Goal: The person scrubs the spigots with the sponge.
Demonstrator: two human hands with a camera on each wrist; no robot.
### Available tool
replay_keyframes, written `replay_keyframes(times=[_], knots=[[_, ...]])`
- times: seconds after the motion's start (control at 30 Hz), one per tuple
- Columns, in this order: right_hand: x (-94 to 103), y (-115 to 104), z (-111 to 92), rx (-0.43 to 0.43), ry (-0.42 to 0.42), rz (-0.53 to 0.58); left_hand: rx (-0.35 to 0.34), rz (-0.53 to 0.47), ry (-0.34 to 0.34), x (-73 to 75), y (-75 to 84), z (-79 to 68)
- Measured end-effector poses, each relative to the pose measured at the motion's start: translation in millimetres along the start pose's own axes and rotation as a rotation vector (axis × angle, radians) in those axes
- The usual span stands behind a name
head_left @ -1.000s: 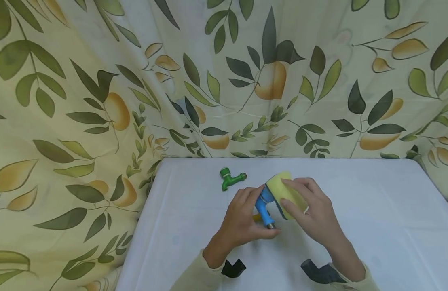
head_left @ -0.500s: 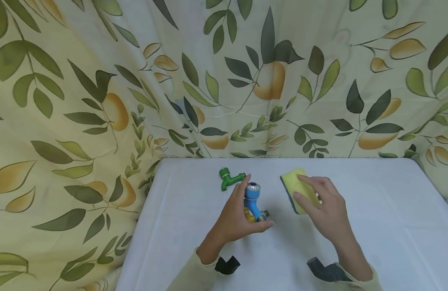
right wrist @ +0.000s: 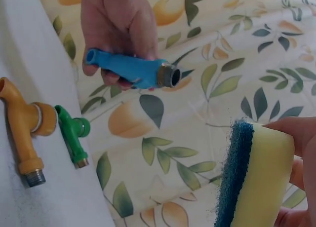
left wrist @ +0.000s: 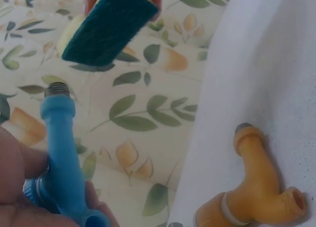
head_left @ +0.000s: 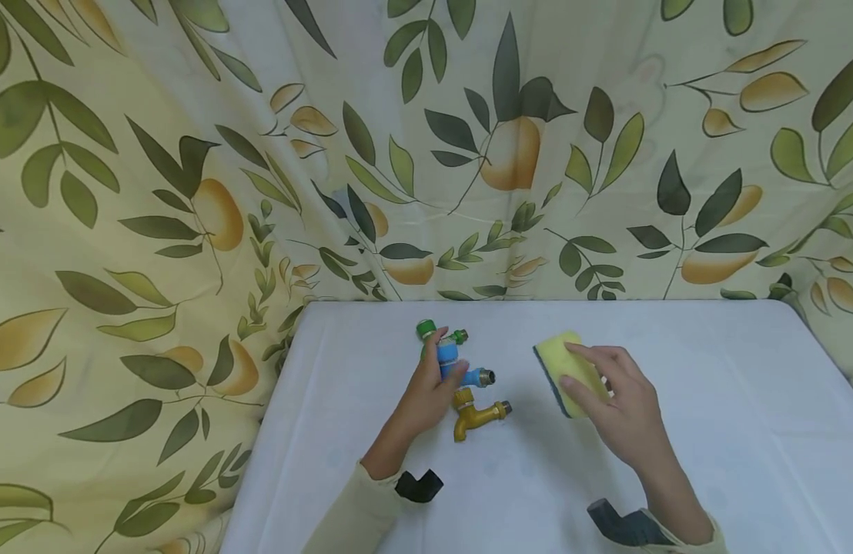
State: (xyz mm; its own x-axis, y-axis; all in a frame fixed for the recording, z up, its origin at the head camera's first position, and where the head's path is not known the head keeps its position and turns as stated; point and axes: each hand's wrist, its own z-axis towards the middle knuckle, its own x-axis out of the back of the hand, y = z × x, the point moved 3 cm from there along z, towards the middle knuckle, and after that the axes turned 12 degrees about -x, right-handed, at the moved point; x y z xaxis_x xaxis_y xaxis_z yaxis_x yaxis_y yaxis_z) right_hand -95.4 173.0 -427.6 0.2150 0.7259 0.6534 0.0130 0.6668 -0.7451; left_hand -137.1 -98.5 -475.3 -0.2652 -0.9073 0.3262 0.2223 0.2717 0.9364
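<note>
My left hand grips a blue tap, its threaded metal end pointing right in the head view. To the right, my right hand pinches a yellow sponge by its soft side; the dark green scouring layer faces the left hand. A gap separates sponge and blue tap. Just in front of the left hand a yellow tap lies on the table. Behind the blue tap sits a green tap, partly covered by the left fingers in the head view.
A white-covered table carries the taps. Its far edge meets a leaf-and-fruit patterned curtain, which also hangs along the left side. Black straps' mounts stick out at both wrists.
The sponge was against the blue tap a second ago and has moved right, away from it. My left hand has carried the tap left and turned it, uncovering the yellow tap.
</note>
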Motion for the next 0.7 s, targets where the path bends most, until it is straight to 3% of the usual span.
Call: replay_keyframes(times=[0.2,0.53,0.7], knots=[[-3.3,1.2,-1.6,-0.009,-0.032,-0.012,0.021,0.015,0.028,10.8,-9.3,6.7],[-6.3,3.4,-3.5,-0.006,-0.043,-0.025,0.014,0.258,0.205,11.6,-46.8,24.3],[-9.1,4.9,-3.7,-0.008,-0.05,-0.026,0.0,0.349,0.238,7.9,-65.7,29.2]])
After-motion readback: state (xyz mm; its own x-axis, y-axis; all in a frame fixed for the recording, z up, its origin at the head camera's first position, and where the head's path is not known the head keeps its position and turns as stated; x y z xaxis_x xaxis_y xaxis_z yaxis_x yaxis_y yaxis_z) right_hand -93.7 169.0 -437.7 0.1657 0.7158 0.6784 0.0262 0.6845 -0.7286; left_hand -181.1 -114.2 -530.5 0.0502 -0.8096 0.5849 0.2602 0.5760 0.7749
